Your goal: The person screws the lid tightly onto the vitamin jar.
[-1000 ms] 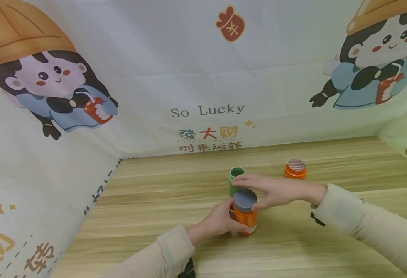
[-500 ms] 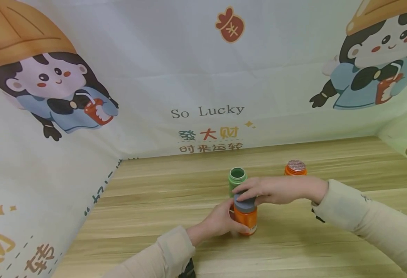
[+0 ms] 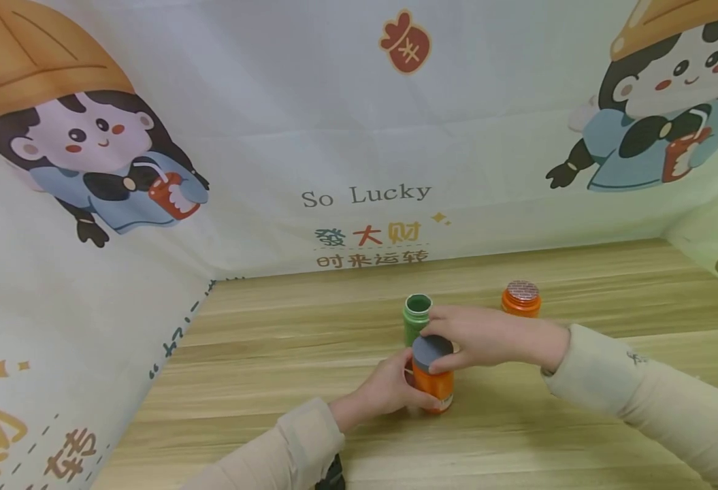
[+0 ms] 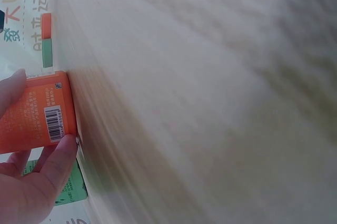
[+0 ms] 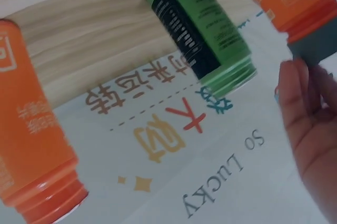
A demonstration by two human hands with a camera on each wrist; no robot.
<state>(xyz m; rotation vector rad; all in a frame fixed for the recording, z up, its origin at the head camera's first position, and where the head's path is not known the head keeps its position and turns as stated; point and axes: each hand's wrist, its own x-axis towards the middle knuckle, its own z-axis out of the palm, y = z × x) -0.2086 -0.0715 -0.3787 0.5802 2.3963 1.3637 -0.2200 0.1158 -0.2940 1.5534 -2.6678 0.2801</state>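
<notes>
My left hand (image 3: 386, 389) grips an orange jar (image 3: 437, 388) low on its body, thumb on the near side. The jar stands upright on the wooden table, and its barcode label (image 4: 54, 124) shows in the left wrist view. A flat dark grey lid (image 3: 431, 352) sits on its mouth. Reaching in from the right, my right hand (image 3: 481, 335) pinches that lid at its rim between thumb and fingers. Just behind, partly covered by the right hand, stands a lidless green jar (image 3: 416, 323), its threaded neck visible in the right wrist view.
A second orange jar (image 3: 521, 299) stands farther back on the right, a brick-patterned seal across its mouth and the right forearm in front of it. Printed white cloth (image 3: 260, 150) walls the wooden tabletop (image 3: 260, 340) at the back and sides.
My right hand's fingers swept over the lid's top, then drew back so the thumb lies across the lid's near edge and the top shows again. The left hand and jar stayed in place.
</notes>
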